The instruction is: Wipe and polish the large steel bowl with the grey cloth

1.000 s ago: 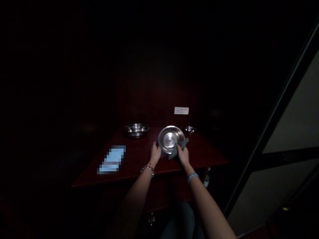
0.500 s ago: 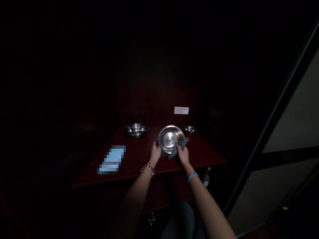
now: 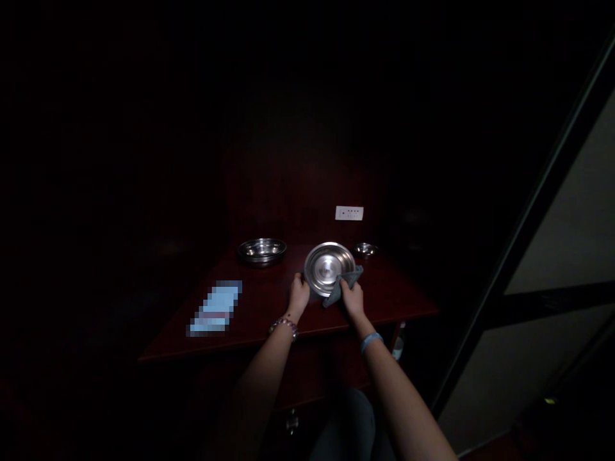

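A shiny round metal basin [image 3: 323, 261] is tilted so that its inside faces me, above the dark red desk. My left hand [image 3: 299, 296] grips its lower left rim, with the fingers partly hidden behind it. At the lower right rim, my right hand [image 3: 353, 298] is closed on a grey cloth [image 3: 335, 293], which is folded over the edge of the basin. The thumb presses the cloth from the front; the other fingers are hidden.
Metal basins [image 3: 262, 251], seemingly stacked, stand at the desk's back left. A small metal bowl [image 3: 366, 250] is at the back right, below a white wall socket [image 3: 349, 213]. On the left of the desk [image 3: 269, 301] lies a blurred-out light blue thing [image 3: 216, 310]. A bottle [image 3: 398, 342] stands below the right edge.
Almost nothing differs. Both hands, the basin and the cloth keep their places, apart from a very slight shift of the whole view.
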`<state>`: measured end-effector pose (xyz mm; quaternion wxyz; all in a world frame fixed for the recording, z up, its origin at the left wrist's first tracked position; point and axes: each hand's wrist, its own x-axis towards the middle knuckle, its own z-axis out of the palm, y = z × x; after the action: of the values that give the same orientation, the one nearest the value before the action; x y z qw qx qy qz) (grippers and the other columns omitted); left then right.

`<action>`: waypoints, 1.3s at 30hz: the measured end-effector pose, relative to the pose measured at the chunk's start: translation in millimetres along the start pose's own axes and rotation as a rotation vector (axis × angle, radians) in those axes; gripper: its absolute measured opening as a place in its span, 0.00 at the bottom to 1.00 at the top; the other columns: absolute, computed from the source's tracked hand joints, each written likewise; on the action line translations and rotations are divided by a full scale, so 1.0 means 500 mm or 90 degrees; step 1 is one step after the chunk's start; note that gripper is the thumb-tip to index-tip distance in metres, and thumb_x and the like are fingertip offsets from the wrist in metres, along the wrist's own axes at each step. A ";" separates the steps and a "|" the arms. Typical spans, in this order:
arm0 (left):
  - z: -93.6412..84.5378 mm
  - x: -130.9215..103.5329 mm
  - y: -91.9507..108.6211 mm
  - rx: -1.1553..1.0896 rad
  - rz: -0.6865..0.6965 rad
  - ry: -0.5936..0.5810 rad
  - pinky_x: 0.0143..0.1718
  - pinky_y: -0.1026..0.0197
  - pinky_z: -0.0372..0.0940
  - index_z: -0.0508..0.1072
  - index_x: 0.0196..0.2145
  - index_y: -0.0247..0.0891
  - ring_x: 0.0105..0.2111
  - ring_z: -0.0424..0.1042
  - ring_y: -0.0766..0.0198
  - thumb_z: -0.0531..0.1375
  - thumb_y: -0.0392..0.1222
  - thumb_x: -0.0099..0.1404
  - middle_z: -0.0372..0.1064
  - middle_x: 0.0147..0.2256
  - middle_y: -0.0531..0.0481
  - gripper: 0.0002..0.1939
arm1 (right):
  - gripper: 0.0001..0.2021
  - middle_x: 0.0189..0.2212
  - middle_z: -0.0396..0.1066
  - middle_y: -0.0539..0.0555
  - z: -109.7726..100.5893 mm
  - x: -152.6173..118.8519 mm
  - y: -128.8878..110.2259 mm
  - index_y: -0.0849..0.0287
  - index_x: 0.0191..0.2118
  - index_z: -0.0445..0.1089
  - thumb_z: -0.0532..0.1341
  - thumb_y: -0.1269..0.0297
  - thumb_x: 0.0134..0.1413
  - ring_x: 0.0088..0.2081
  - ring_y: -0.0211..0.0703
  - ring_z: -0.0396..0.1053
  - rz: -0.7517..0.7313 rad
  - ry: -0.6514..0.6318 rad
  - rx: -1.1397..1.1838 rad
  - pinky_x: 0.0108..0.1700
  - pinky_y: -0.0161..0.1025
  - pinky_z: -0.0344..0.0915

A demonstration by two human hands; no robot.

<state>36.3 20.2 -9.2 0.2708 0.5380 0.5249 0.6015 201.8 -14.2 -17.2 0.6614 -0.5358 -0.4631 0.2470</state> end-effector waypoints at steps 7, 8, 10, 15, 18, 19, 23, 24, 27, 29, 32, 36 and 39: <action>0.003 0.004 -0.005 -0.057 -0.003 0.004 0.45 0.57 0.67 0.68 0.33 0.39 0.38 0.75 0.58 0.57 0.36 0.62 0.76 0.35 0.45 0.01 | 0.16 0.39 0.81 0.62 0.002 0.002 0.004 0.61 0.36 0.78 0.61 0.54 0.52 0.42 0.54 0.78 0.003 0.011 -0.019 0.46 0.41 0.70; 0.003 0.004 -0.005 -0.059 0.000 0.003 0.45 0.57 0.67 0.68 0.33 0.39 0.38 0.75 0.58 0.57 0.35 0.62 0.76 0.35 0.45 0.01 | 0.16 0.39 0.81 0.62 0.003 0.003 0.006 0.61 0.36 0.78 0.61 0.54 0.52 0.43 0.54 0.78 0.006 0.012 -0.021 0.46 0.41 0.70; 0.003 0.003 -0.006 -0.065 0.010 0.000 0.46 0.57 0.67 0.68 0.33 0.39 0.38 0.75 0.58 0.57 0.35 0.61 0.75 0.35 0.45 0.01 | 0.16 0.38 0.81 0.62 0.003 0.004 0.008 0.61 0.36 0.78 0.61 0.53 0.52 0.42 0.54 0.78 0.009 0.010 -0.018 0.46 0.40 0.70; 0.004 0.000 -0.004 -0.078 0.008 0.002 0.46 0.55 0.67 0.68 0.32 0.39 0.36 0.74 0.58 0.57 0.38 0.62 0.74 0.33 0.47 0.01 | 0.16 0.37 0.81 0.62 0.003 0.006 0.010 0.61 0.36 0.78 0.62 0.54 0.51 0.42 0.53 0.78 0.006 -0.001 0.010 0.46 0.41 0.70; 0.005 -0.001 -0.001 -0.079 -0.006 0.002 0.46 0.56 0.67 0.67 0.33 0.40 0.36 0.74 0.59 0.57 0.39 0.64 0.74 0.33 0.48 0.02 | 0.16 0.36 0.81 0.61 0.004 0.007 0.012 0.61 0.36 0.78 0.62 0.53 0.51 0.41 0.53 0.78 0.010 0.001 0.022 0.46 0.41 0.70; 0.005 -0.001 0.000 -0.078 -0.010 0.002 0.46 0.56 0.67 0.67 0.33 0.40 0.36 0.74 0.59 0.57 0.39 0.64 0.74 0.33 0.48 0.02 | 0.16 0.36 0.81 0.61 0.005 0.007 0.013 0.61 0.36 0.78 0.62 0.53 0.51 0.41 0.53 0.78 0.010 0.003 0.025 0.46 0.41 0.70; 0.002 -0.004 0.004 -0.077 -0.011 -0.001 0.46 0.57 0.66 0.68 0.35 0.39 0.37 0.74 0.59 0.56 0.39 0.65 0.74 0.34 0.47 0.02 | 0.16 0.37 0.81 0.61 0.006 0.010 0.019 0.61 0.36 0.78 0.62 0.52 0.50 0.42 0.53 0.78 0.009 0.015 0.023 0.46 0.41 0.70; 0.002 -0.005 0.005 -0.076 -0.011 -0.001 0.46 0.57 0.66 0.68 0.35 0.39 0.37 0.73 0.60 0.56 0.39 0.65 0.74 0.34 0.48 0.03 | 0.17 0.37 0.81 0.61 0.006 0.011 0.020 0.61 0.36 0.78 0.62 0.52 0.50 0.42 0.53 0.78 0.009 0.013 0.024 0.46 0.41 0.70; 0.000 -0.009 0.008 -0.073 0.004 -0.006 0.44 0.59 0.65 0.67 0.33 0.39 0.35 0.72 0.62 0.56 0.39 0.66 0.72 0.33 0.49 0.03 | 0.18 0.37 0.81 0.61 0.007 0.014 0.024 0.61 0.36 0.78 0.62 0.52 0.50 0.42 0.53 0.78 0.012 0.008 0.035 0.45 0.41 0.71; 0.000 -0.010 0.010 -0.066 0.018 -0.004 0.43 0.60 0.64 0.66 0.30 0.40 0.33 0.70 0.63 0.56 0.37 0.65 0.70 0.30 0.51 0.05 | 0.19 0.38 0.81 0.62 0.006 0.018 0.027 0.62 0.38 0.78 0.62 0.51 0.50 0.42 0.53 0.78 0.016 0.014 0.048 0.46 0.41 0.71; -0.001 -0.011 0.011 -0.053 0.026 0.002 0.39 0.62 0.63 0.64 0.28 0.41 0.30 0.67 0.65 0.53 0.34 0.65 0.65 0.26 0.55 0.08 | 0.20 0.40 0.81 0.63 0.005 0.022 0.030 0.63 0.39 0.77 0.62 0.51 0.49 0.43 0.54 0.78 0.026 0.031 0.068 0.46 0.42 0.71; 0.000 -0.009 0.009 -0.057 0.021 -0.005 0.36 0.63 0.61 0.63 0.28 0.41 0.27 0.63 0.66 0.52 0.35 0.65 0.61 0.24 0.57 0.08 | 0.21 0.41 0.80 0.64 0.004 0.025 0.032 0.64 0.40 0.77 0.62 0.50 0.48 0.44 0.55 0.78 0.038 0.048 0.082 0.47 0.43 0.71; 0.003 -0.006 0.004 -0.071 0.015 -0.010 0.34 0.64 0.60 0.63 0.28 0.41 0.26 0.62 0.67 0.52 0.37 0.66 0.60 0.24 0.57 0.07 | 0.22 0.42 0.80 0.64 0.004 0.025 0.033 0.64 0.40 0.77 0.62 0.49 0.48 0.45 0.56 0.78 0.041 0.059 0.085 0.47 0.43 0.71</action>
<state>39.0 17.2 -8.8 0.2974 0.5333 0.4818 0.6285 208.3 2.1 -28.1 0.7083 -0.5157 -0.3972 0.2733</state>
